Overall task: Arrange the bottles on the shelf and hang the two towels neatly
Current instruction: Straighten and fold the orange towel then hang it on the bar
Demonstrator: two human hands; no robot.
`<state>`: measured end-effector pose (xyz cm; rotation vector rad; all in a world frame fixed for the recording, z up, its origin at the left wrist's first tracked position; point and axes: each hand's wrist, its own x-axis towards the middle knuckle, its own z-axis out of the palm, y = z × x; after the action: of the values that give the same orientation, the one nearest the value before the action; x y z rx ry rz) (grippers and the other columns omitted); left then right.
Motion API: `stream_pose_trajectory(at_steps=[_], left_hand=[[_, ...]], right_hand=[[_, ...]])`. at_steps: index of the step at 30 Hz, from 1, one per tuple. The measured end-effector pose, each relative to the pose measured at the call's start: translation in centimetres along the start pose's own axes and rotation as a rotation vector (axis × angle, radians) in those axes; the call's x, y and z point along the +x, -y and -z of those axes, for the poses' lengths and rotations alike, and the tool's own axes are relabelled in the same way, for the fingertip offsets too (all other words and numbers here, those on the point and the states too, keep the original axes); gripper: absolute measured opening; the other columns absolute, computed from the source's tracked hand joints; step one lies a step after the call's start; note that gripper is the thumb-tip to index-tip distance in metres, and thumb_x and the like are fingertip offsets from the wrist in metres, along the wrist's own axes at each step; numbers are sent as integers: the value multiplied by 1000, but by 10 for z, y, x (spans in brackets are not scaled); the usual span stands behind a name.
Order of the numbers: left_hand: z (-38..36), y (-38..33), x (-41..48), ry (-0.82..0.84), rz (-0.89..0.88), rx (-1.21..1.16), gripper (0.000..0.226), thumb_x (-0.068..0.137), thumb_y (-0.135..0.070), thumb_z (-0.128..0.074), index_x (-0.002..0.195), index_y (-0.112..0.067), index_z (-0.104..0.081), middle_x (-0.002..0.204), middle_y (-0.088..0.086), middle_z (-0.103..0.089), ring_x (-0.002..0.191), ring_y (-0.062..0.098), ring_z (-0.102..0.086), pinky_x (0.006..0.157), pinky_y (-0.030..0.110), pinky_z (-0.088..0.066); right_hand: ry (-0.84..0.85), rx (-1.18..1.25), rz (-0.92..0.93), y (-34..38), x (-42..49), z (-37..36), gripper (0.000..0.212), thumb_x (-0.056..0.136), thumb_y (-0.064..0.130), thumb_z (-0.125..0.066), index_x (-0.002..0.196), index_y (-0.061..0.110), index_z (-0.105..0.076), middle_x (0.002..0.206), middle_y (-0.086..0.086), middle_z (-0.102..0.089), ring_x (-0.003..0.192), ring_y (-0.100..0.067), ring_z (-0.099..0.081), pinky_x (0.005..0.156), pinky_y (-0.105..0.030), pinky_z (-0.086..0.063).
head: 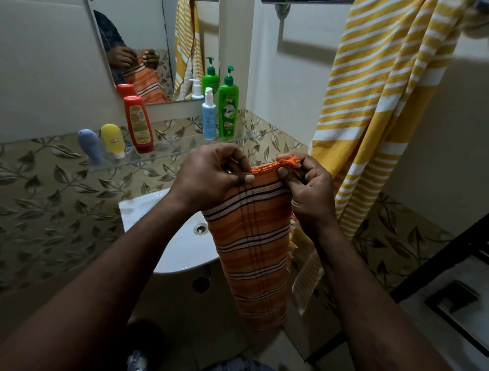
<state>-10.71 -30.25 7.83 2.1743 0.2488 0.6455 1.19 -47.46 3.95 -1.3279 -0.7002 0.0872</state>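
An orange striped towel hangs folded in front of me, over the sink. My left hand pinches its top edge on the left; my right hand pinches the fringed top corner on the right. A yellow and white striped towel hangs from the rail at the upper right. On the glass shelf stand a green pump bottle, a white and blue pump bottle, a red bottle, a yellow tube and a blue-grey bottle.
A white sink sits below the shelf. A mirror above the shelf reflects my hands and the towels. A metal towel rail runs along the top right. A black frame stands at the right.
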Motion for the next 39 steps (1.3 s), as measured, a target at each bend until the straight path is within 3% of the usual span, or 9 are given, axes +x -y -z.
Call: stream_pose_trajectory(at_steps=[8, 13, 17, 21, 26, 29, 32, 35, 39], left_hand=[[2, -5, 7, 128, 36, 61, 18, 85, -22, -85, 96, -32, -75, 87, -10, -77, 81, 3, -72, 75, 40, -64], [-2, -8, 9, 172, -3, 131, 20, 85, -33, -84, 100, -30, -72, 90, -11, -70, 84, 6, -67, 69, 31, -57], [-5, -4, 7, 50, -86, 195, 15, 84, -29, -86, 93, -28, -74, 85, -14, -71, 79, -1, -68, 66, 21, -55], [-6, 2, 7, -78, -158, 240, 17, 81, -29, -89, 90, -22, -76, 82, -16, -71, 75, -2, -68, 63, 14, -53], [-6, -5, 9, -73, -212, 246, 16, 82, -28, -87, 91, -21, -76, 83, -19, -69, 77, -5, -67, 65, 8, -53], [-7, -4, 10, -36, -211, 269, 14, 83, -29, -86, 92, -24, -76, 84, -19, -69, 79, -4, -67, 68, 16, -55], [-9, -2, 9, -8, -246, 306, 11, 85, -26, -85, 92, -27, -77, 84, -20, -68, 79, -5, -65, 68, 20, -56], [-10, -1, 8, 18, -318, 339, 12, 85, -20, -85, 93, -26, -79, 84, -16, -69, 77, -7, -63, 66, 19, -54], [-9, 1, 5, 47, -360, 377, 15, 84, -20, -87, 94, -26, -79, 82, -17, -66, 75, -8, -61, 62, 16, -49]], right_hand=[[-21, 8, -2, -3, -2, 1, 18, 98, -3, -65, 112, 8, -69, 106, -13, -73, 95, -18, -71, 81, -31, -61], [-39, 3, 28, -2, -2, 0, 16, 99, -1, -66, 111, 9, -69, 105, -8, -71, 97, -15, -70, 81, -28, -59], [-36, -9, 64, 1, -1, 2, 21, 97, -7, -63, 105, 11, -69, 102, -4, -71, 96, -15, -70, 82, -31, -59], [-110, -45, 133, 5, 4, 4, 42, 89, -21, -49, 97, 15, -71, 99, -9, -76, 96, -22, -74, 86, -42, -63], [-3, -160, 145, 8, 6, 11, 41, 93, -7, -47, 117, 14, -72, 115, -7, -75, 109, -19, -72, 91, -40, -62], [61, -218, 144, 16, 2, 14, 42, 90, 7, -48, 126, 14, -69, 127, -2, -72, 120, -16, -67, 96, -39, -59], [146, -625, 383, 22, 1, 12, 41, 91, 28, -64, 130, 17, -67, 131, 2, -68, 125, -12, -61, 104, -37, -52], [342, -891, 389, 21, 9, 7, 41, 86, 41, -69, 122, 22, -73, 113, 5, -74, 105, -12, -66, 91, -40, -56], [394, -850, 319, 16, 13, 6, 25, 85, 23, -80, 110, 18, -77, 97, 7, -74, 87, -8, -68, 76, -30, -57]])
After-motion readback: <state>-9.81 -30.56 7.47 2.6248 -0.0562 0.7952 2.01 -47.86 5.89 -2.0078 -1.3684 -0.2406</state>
